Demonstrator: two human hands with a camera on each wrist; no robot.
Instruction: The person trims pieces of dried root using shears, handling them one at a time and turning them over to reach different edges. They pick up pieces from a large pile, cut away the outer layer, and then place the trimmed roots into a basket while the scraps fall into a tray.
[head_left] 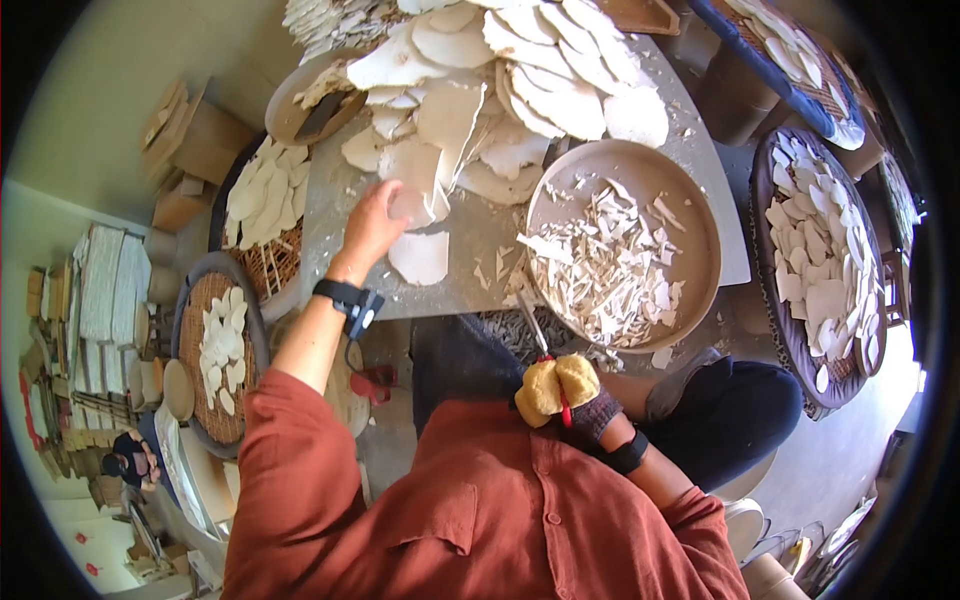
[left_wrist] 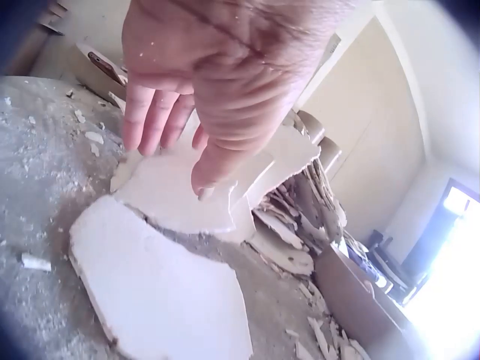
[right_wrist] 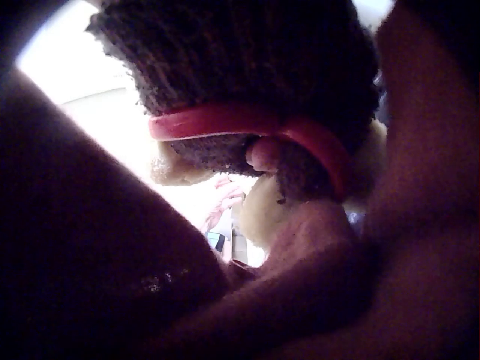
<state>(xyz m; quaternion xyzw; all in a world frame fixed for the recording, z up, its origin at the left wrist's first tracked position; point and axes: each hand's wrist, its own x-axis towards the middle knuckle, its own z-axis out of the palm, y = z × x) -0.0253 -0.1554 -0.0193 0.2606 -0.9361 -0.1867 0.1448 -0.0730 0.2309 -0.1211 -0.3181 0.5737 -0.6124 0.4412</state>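
Observation:
My bare left hand (head_left: 392, 207) reaches forward over the grey table (head_left: 470, 245). Its straight fingers (left_wrist: 150, 124) rest on a flat white broken sheet (left_wrist: 180, 191) at the near edge of a big pile of such sheets (head_left: 500, 80). Another white piece (head_left: 420, 257) lies loose just in front of that sheet. My right hand (head_left: 562, 392), in a yellow and dark glove (right_wrist: 247, 67), is held close to my chest and grips red-handled scissors (right_wrist: 225, 120). Their metal blade (head_left: 531, 320) points toward the table.
A round brown tray (head_left: 705, 235) of broken white strips sits on the table's right side. Woven baskets of white pieces stand at the right (head_left: 765, 260), left (head_left: 195, 300) and back left (head_left: 262, 265). Cardboard boxes (head_left: 200, 140) lie at the left.

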